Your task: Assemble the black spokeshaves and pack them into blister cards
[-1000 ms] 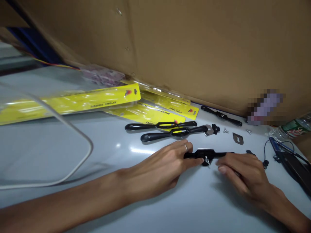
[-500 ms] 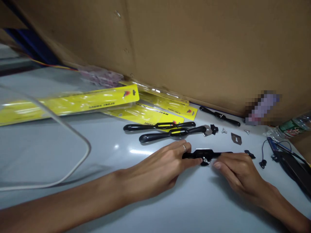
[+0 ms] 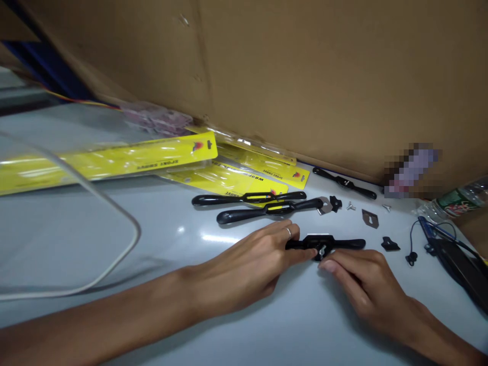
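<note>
My left hand (image 3: pixel 272 249) is closed on the left handle of a black spokeshave (image 3: pixel 348 244), its thumb pressed by the middle. A pale blade edge shows along the tool's far side. At the centre sits a silver wing screw (image 3: pixel 322 250). My right hand (image 3: pixel 368 277) is closed, thumb and forefinger pinched at the screw's near side; the exact contact is partly hidden. Beyond lie two black spokeshave bodies (image 3: pixel 232 216). Around them are a steel blade (image 3: pixel 370 218), another blade (image 3: pixel 325 206), black cap pieces (image 3: pixel 390 244) and two loose wing screws (image 3: pixel 351 206).
Yellow packages (image 3: pixel 163 157) lie at the back left, and a white cable (image 3: pixel 129 218) loops across the left side. Another spokeshave (image 3: pixel 343 182) rests by the cardboard wall (image 3: pixel 305 76). At the right are a bottle (image 3: pixel 457 201), a black case (image 3: pixel 461 264) and an earphone (image 3: pixel 412 258).
My right hand has shifted left off the right handle to the wing screw, whose wings now stand more upright. The handle and the cap piece are uncovered. My left hand keeps its hold.
</note>
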`<move>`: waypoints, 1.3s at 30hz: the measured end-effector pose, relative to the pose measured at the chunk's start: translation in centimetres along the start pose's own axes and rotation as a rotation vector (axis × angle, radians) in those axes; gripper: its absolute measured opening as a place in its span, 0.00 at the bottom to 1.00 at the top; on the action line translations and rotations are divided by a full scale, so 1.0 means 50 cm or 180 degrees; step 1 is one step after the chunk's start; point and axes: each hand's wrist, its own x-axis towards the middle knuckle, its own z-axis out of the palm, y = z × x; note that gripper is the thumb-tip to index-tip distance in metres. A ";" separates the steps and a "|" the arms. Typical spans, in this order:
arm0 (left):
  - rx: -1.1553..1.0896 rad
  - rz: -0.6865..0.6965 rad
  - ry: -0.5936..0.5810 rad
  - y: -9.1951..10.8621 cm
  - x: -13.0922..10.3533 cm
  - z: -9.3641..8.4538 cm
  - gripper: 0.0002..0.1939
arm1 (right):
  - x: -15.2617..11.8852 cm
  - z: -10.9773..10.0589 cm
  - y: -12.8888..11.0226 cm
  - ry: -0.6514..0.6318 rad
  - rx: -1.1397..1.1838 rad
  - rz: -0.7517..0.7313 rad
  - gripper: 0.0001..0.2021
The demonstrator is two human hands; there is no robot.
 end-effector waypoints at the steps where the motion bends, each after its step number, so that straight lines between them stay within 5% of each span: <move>1: -0.0008 -0.0001 0.0000 0.000 0.001 0.000 0.36 | 0.002 -0.004 0.001 -0.0008 0.0128 0.0031 0.18; 4: 0.0004 -0.0009 -0.0014 0.004 0.004 -0.005 0.36 | 0.008 -0.020 0.015 0.0170 -0.0190 -0.0185 0.10; 11: 0.0195 0.0014 -0.0073 0.009 0.008 -0.007 0.34 | 0.011 -0.010 0.029 0.0162 -0.1383 -0.0778 0.15; 18: 0.0105 0.0098 -0.0038 0.010 0.006 -0.008 0.37 | 0.025 -0.016 0.019 0.0246 -0.0184 0.0197 0.21; 21: 0.0125 0.0089 -0.0101 0.012 0.008 -0.012 0.34 | 0.021 -0.043 0.032 0.0075 -0.0259 -0.0142 0.11; 25: 0.0189 0.0085 -0.0076 0.011 0.008 -0.011 0.32 | 0.012 -0.060 0.043 -0.0521 -0.0786 -0.0798 0.18; 29: 0.0151 0.0084 -0.0021 0.009 0.007 -0.007 0.32 | 0.012 -0.048 0.042 -0.0441 -0.1095 -0.1008 0.14; 33: 0.0185 0.0139 -0.0015 0.009 0.008 -0.006 0.33 | 0.016 -0.028 0.034 -0.0210 -0.1200 -0.0863 0.12; 39: 0.0161 0.0065 -0.0077 0.013 0.008 -0.010 0.36 | 0.022 -0.030 0.026 0.0023 -0.0265 -0.0184 0.22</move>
